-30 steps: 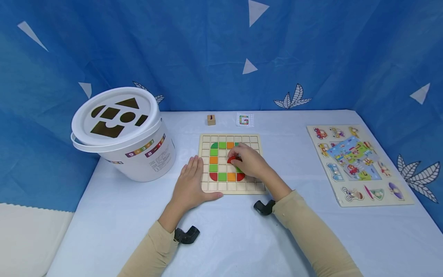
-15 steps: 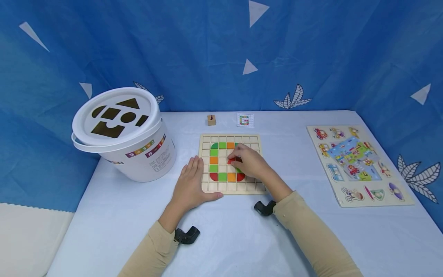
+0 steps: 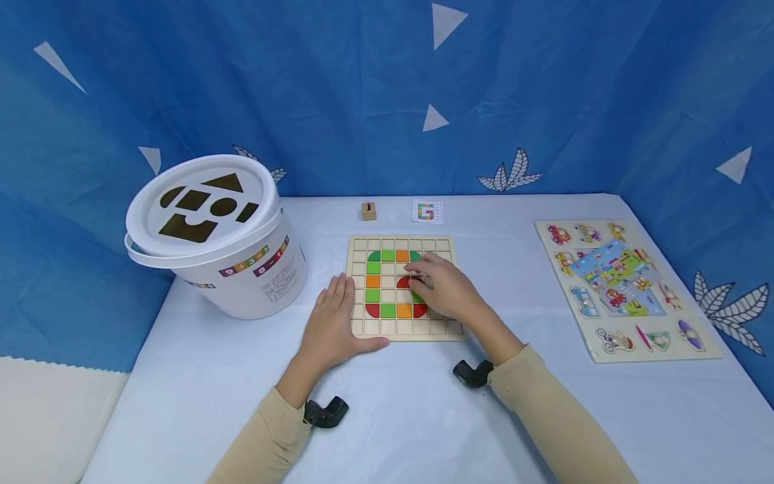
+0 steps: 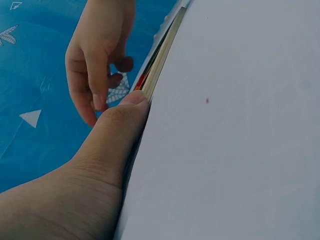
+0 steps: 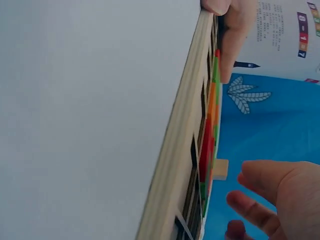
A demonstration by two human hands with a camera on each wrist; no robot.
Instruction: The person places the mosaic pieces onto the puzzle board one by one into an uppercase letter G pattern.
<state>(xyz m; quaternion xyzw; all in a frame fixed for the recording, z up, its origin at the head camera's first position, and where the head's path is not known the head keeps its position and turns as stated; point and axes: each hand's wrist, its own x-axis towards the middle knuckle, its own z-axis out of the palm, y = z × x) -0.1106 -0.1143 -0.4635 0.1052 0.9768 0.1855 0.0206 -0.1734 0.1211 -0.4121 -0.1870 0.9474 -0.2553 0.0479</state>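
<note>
Resting flat on the table, the left hand presses straight fingers on the wooden grid board's left edge, thumb along its near edge. The right hand hovers over the board's right-centre, fingers loosely extended, holding nothing; the red quarter-round tile lies seated just left of its fingertips, nearer this hand.

Staged play table, blue printed backdrop, shape-sorter bucket, wooden puzzles, pale tablecloth
</note>
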